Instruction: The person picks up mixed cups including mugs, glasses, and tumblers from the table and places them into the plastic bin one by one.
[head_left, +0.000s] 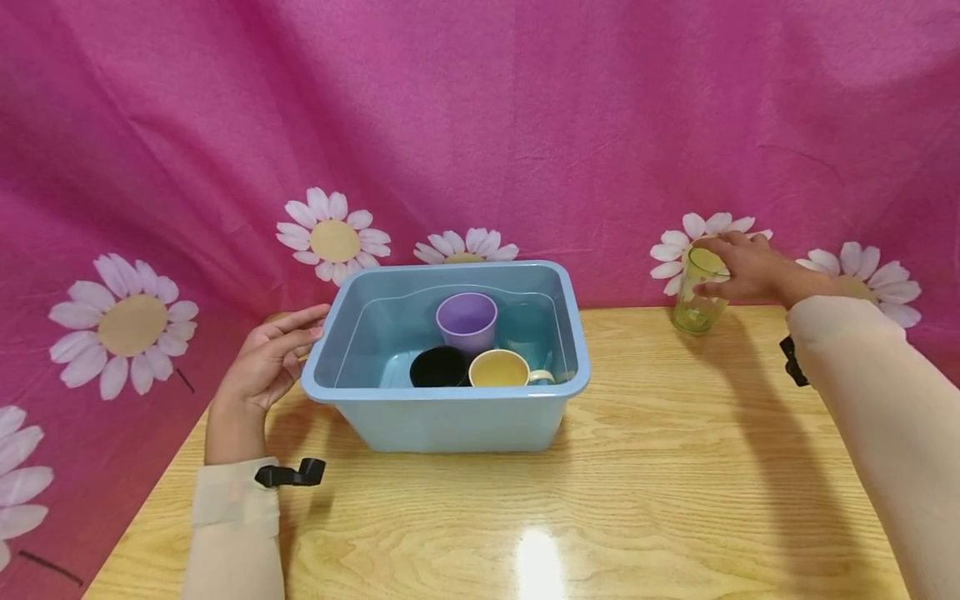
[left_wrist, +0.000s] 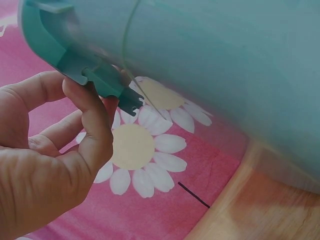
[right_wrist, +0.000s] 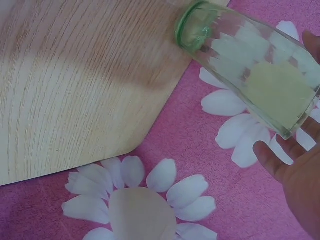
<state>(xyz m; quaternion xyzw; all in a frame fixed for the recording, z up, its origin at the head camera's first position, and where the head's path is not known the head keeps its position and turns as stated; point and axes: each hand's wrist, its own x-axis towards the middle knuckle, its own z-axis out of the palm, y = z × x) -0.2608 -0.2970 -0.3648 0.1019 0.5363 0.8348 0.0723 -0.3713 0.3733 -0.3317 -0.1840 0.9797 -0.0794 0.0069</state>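
Note:
A light blue plastic tub (head_left: pixel 450 425) stands on the table. Inside it are a purple cup (head_left: pixel 467 321), a black cup (head_left: pixel 438 368) and a yellow mug (head_left: pixel 499 368) with its handle toward the right. My left hand (head_left: pixel 262 362) pinches the tub's left rim between thumb and fingers, as the left wrist view shows. Far to the right, a clear yellow-green drinking glass (head_left: pixel 693 304) stands upright at the table's back edge. My right hand (head_left: pixel 750 267) holds it near its mouth, with thumb and fingers on opposite sides in the right wrist view (right_wrist: pixel 305 185).
The wooden table (head_left: pixel 637 467) ends at the back against a pink cloth (head_left: pixel 525 125) printed with white daisies. Black wrist mounts (head_left: pixel 292 473) sit on both sleeves. Fainter shapes in the tub's right side are hard to make out.

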